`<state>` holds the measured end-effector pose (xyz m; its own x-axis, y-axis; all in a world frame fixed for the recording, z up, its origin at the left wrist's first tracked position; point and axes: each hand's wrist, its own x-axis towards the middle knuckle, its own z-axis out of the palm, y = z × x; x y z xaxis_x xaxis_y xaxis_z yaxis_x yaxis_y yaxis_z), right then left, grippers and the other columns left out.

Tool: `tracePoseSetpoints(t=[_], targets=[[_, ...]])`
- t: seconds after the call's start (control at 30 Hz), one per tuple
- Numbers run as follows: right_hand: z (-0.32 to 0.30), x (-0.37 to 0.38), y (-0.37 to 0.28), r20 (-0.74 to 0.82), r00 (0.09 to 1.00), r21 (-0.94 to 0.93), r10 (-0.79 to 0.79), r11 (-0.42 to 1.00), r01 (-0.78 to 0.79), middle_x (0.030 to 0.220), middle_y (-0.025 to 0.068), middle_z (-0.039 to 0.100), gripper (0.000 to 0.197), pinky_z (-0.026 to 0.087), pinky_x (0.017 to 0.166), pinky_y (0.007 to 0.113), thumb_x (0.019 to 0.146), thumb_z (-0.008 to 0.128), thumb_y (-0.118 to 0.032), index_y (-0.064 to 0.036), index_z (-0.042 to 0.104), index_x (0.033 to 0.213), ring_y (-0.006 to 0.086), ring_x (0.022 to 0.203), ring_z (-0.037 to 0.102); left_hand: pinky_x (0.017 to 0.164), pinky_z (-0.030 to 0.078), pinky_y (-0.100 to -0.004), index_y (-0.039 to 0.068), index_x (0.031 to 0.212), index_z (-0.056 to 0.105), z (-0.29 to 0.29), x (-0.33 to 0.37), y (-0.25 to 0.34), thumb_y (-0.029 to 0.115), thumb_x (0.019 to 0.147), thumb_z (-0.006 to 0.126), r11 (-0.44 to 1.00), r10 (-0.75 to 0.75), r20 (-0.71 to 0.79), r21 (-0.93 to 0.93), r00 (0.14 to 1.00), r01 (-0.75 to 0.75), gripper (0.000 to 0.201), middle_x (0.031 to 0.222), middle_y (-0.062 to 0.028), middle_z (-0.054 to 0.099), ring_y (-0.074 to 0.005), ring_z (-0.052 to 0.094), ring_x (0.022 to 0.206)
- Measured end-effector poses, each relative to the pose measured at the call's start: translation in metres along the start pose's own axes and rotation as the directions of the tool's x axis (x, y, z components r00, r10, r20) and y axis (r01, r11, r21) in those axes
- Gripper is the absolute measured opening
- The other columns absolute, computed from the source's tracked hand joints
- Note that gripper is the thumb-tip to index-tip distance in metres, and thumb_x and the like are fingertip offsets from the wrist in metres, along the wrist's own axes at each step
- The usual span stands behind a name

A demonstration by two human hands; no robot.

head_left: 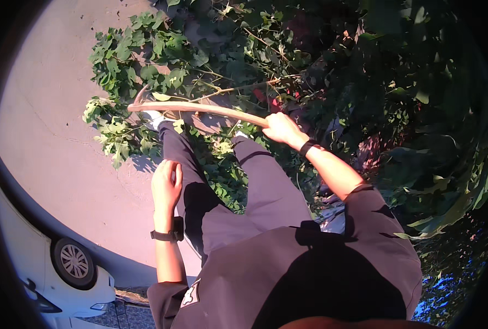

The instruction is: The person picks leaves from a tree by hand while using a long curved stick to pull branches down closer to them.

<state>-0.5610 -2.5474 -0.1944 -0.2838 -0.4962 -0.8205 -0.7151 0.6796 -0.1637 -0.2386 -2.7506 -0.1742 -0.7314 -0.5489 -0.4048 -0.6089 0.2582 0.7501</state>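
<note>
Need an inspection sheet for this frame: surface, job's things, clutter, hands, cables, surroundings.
Surface: bare pale pavement, sunlit, crossed by shadows.
Job's things: long bare curved branch, held at one end, its far end reaching into the leafy cuttings on the ground.
Clutter: cut leafy twigs around the person's feet and legs.
Hands: right hand closed on the branch; left hand loosely curled by the left thigh, holding nothing visible. A dark band on each wrist.
Cables: nothing seen.
Surroundings: dense shaded foliage on the right; white car with one wheel showing at lower left.
</note>
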Motion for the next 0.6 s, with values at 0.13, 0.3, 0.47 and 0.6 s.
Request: tracePoseSetpoints(t=[0.13,0.3,0.47,0.6], targets=[[-0.065,0.038,-0.125,-0.033,0.958,-0.041,-0.285,0.958,0.283,0.066,0.0202,0.065,0.021,0.055,0.064,0.046,0.069,0.063,-0.019,0.0016,0.067,0.074,0.0369,0.065,0.067,0.067,0.046,-0.0421,0.001,0.086,0.06,-0.008,-0.004,0.005,0.009,0.09,0.061,0.995,-0.027,0.019,0.094,0.999,0.025,0.009,0.078,-0.0147,0.056,-0.0339,0.058,0.074],[-0.039,-0.004,0.005,-0.032,0.993,0.067,0.115,0.991,-0.113,0.079,0.022,0.068,0.024,0.055,0.071,0.047,0.073,0.064,-0.02,-0.0009,0.071,0.086,0.0385,0.076,0.068,0.068,0.047,-0.0423,0.001,0.085,0.059,-0.015,-0.034,0.012,0.01,0.09,0.061,0.984,-0.056,-0.038,0.166,0.998,0.061,0.011,0.079,-0.0154,0.056,-0.0347,0.058,0.074],[0.067,-0.178,0.298,-0.157,0.651,0.055,0.743,0.665,-0.745,0.088,0.0217,0.07,0.033,0.055,0.075,0.047,0.08,0.063,-0.028,0.0003,0.072,0.092,0.0392,0.083,0.069,0.069,0.049,-0.0415,0.001,0.088,0.061,-0.019,-0.067,0.023,0.009,0.09,0.06,0.975,-0.128,-0.074,0.171,0.989,0.139,0.008,0.083,-0.0152,0.061,-0.034,0.061,0.077],[0.09,-0.243,0.302,-0.159,0.681,0.144,0.715,0.699,-0.7,0.092,0.0217,0.071,0.038,0.055,0.076,0.047,0.081,0.063,-0.033,0.0007,0.072,0.095,0.0383,0.086,0.069,0.072,0.05,-0.0423,0.003,0.091,0.062,-0.021,-0.075,0.047,0.01,0.086,0.062,0.98,-0.006,-0.151,0.197,0.988,0.036,0.008,0.088,-0.0149,0.062,-0.0342,0.062,0.082]])
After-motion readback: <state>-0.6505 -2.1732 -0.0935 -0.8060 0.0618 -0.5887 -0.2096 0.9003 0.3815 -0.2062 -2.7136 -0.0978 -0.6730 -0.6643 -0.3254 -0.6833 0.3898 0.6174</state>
